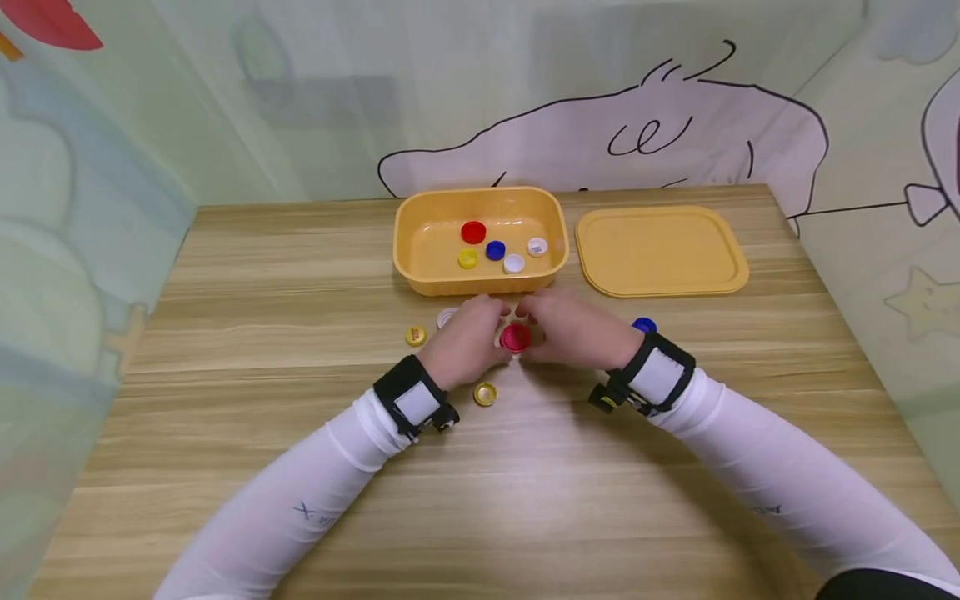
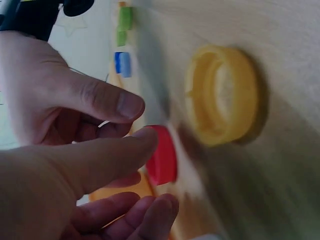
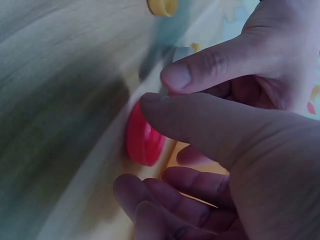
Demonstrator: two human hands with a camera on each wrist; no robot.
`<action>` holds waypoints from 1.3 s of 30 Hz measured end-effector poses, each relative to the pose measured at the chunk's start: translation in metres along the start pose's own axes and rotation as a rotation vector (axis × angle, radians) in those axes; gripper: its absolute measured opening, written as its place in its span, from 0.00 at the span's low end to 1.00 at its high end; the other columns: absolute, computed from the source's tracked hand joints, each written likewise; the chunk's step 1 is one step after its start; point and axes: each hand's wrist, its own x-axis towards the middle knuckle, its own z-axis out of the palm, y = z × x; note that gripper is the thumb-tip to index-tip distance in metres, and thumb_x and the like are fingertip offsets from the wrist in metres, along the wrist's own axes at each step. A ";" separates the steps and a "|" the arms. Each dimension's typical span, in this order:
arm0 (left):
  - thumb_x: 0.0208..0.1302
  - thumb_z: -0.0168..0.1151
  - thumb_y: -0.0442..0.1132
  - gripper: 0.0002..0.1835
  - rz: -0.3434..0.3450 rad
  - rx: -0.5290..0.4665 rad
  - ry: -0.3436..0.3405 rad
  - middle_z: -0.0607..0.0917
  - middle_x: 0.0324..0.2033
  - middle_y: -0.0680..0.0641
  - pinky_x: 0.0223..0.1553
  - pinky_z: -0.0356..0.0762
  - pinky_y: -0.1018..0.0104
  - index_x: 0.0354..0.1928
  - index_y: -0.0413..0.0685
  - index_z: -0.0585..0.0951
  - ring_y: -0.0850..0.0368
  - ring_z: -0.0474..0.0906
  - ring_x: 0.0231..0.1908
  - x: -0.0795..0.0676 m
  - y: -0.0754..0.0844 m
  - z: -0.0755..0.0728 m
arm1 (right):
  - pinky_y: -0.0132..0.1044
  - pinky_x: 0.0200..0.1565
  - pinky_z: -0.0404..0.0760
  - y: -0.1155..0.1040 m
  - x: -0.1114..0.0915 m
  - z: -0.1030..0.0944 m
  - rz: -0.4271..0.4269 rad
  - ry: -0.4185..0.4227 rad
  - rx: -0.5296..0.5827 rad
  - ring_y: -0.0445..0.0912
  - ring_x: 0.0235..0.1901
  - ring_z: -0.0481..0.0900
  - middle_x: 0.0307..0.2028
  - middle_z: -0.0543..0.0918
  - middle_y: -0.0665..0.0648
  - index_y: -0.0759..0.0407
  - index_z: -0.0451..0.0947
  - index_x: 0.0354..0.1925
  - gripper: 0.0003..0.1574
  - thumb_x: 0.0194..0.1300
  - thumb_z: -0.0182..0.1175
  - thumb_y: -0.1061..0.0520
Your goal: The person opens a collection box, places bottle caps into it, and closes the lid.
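Note:
A red bottle cap (image 1: pixel 514 337) lies on the table between the two hands. My left hand (image 1: pixel 468 340) is at its left, thumb and fingers loosely bent; in the left wrist view its thumb tip overlaps the cap's edge (image 2: pixel 164 156). From the right, my right hand (image 1: pixel 573 327) curves around the cap, its thumb overlapping the cap (image 3: pixel 142 137) in the right wrist view and its other fingers apart from it. A gold-yellow cap (image 1: pixel 485 394), hollow side showing, lies nearer the body, just right of the left wrist.
Behind the hands stands a yellow box (image 1: pixel 480 287) holding red, yellow, blue and white caps. Its flat yellow lid (image 1: pixel 663 250) lies to the right. A yellow cap (image 1: pixel 416 336) and a partly hidden white cap (image 1: pixel 446 317) lie left; a blue cap (image 1: pixel 644 324) sits by the right wrist.

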 end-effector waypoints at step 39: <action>0.59 0.72 0.39 0.22 -0.067 -0.055 0.284 0.80 0.45 0.44 0.44 0.72 0.65 0.53 0.38 0.79 0.53 0.71 0.42 -0.018 0.006 -0.085 | 0.34 0.39 0.76 -0.049 0.038 -0.075 -0.092 0.139 -0.015 0.46 0.35 0.74 0.37 0.80 0.53 0.59 0.78 0.47 0.25 0.54 0.76 0.52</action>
